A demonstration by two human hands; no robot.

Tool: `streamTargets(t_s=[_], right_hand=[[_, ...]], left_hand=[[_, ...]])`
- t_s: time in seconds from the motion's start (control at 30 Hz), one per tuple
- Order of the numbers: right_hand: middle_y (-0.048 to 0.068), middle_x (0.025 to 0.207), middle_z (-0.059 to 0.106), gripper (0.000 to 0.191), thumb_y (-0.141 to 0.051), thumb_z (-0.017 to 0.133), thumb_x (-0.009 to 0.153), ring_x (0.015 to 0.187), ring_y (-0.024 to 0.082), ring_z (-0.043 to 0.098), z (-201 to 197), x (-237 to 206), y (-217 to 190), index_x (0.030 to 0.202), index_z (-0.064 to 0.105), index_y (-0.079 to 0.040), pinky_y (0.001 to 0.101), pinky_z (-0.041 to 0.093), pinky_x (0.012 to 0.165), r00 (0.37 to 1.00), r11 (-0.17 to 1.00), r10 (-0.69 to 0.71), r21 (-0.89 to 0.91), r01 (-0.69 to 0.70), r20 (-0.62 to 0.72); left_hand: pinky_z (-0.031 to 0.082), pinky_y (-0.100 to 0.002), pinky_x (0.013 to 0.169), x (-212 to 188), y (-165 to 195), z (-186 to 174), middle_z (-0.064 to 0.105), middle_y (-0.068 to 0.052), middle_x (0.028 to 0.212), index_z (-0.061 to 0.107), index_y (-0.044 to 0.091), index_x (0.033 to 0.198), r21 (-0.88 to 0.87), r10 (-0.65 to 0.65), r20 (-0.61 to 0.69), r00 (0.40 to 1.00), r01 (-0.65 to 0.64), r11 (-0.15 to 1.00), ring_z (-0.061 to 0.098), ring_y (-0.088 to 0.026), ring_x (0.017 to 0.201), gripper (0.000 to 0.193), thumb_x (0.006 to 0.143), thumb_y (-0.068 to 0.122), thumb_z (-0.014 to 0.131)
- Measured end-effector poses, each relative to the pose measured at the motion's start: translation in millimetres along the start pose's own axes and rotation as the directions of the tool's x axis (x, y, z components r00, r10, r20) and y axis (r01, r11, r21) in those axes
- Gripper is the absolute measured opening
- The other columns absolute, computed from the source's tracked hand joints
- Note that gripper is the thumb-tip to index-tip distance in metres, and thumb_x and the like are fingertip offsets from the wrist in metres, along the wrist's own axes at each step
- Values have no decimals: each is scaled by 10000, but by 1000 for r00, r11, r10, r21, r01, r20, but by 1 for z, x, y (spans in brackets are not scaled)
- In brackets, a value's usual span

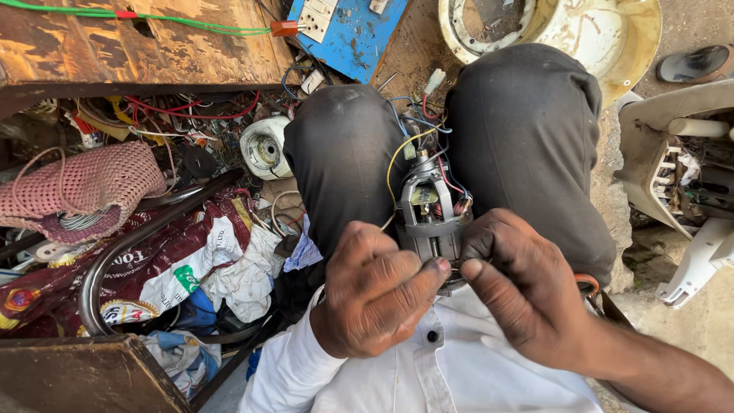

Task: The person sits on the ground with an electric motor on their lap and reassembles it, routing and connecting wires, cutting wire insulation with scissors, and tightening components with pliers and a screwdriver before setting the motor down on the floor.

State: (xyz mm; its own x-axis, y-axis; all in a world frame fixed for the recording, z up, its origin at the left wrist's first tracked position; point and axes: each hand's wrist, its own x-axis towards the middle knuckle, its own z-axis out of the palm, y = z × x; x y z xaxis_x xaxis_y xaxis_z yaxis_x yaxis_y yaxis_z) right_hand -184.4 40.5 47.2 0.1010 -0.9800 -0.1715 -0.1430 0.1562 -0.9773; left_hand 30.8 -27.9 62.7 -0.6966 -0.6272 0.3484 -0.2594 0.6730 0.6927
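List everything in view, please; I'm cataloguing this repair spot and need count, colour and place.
motor: one, grey metal with coloured wires, wedged between the knees
blue panel: one, blue with a white switch plate, top centre
wooden bench: one, worn brown, top left
green cable: one, across the bench
woven bag: one, pink, left
white round part: one, beside the left knee
cream round housing: one, top right
plastic casing: one, off-white, right edge
printed sack: one, dark red and white, lower left
left hand: pinching at the motor's near end
right hand: pinching opposite it
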Motion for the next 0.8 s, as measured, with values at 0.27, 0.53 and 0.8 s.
streamTargets(t_s=[0.27, 0.53, 0.8], right_hand=[[142, 946, 598, 79, -66, 626, 946, 870, 271, 594, 6, 5, 3, 941, 588, 3, 369, 482, 786, 947, 905, -309, -335, 264, -89], [119, 957, 661, 67, -110, 646, 929, 796, 186, 628, -22, -16, 8, 918, 656, -44, 284, 470, 594, 939, 935, -61, -348, -64, -338], [112, 990, 677, 295, -138, 858, 792, 863, 294, 656, -25, -51, 25, 1025, 722, -20, 413, 490, 729, 962, 449, -272, -882, 144, 18]], left_hand=[[477, -465, 843, 0, -4, 10, 573, -40, 962, 703, 51, 1043, 69, 33, -39, 999, -30, 997, 537, -265, 918, 269, 828, 103, 858], [585, -378, 868, 0, -16, -1, 640, -88, 1011, 667, 48, 1066, -17, -243, -225, 943, 246, 969, 687, -303, 1020, 193, 908, 26, 776], [624, -359, 860, 7, -24, 21, 673, -121, 1127, 631, 29, 1069, -90, -203, -256, 945, 186, 979, 719, -284, 1019, 196, 926, 3, 762]])
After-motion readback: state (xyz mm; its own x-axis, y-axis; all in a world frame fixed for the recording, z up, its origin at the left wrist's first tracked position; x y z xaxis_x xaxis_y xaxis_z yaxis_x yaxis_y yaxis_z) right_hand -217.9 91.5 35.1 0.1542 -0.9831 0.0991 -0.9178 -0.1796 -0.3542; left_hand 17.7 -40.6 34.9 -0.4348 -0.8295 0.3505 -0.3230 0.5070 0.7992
